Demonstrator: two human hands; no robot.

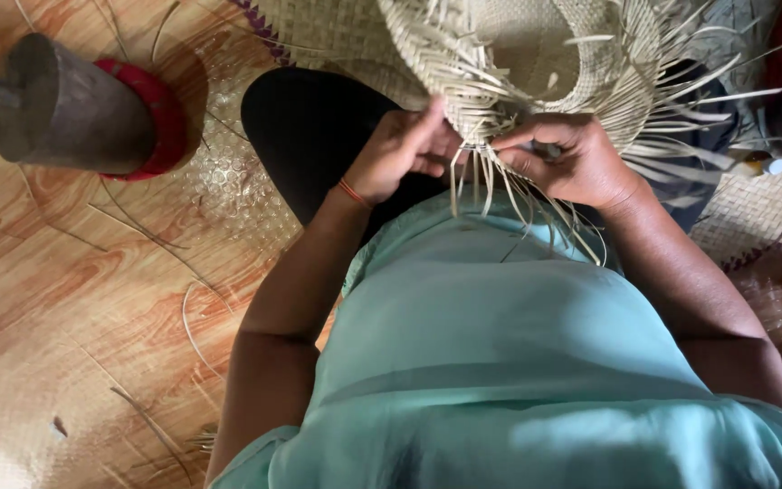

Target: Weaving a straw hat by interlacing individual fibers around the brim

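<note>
A half-woven straw hat [536,54] rests on my lap, crown away from me, with many loose pale strips fanning out from its brim. My left hand [400,154], with a thin orange thread band on the wrist, pinches the brim's edge strips between thumb and fingers. My right hand [572,158] grips neighbouring strips of the same edge, fingers curled over them. Loose strip ends [500,195] hang down between both hands over my pale green top.
A dark wooden cylinder block on a red ring [74,104] stands at the upper left on the wood-pattern floor. Stray straw strips [165,244] lie scattered on the floor. A woven mat with purple edging [762,226] lies at the right.
</note>
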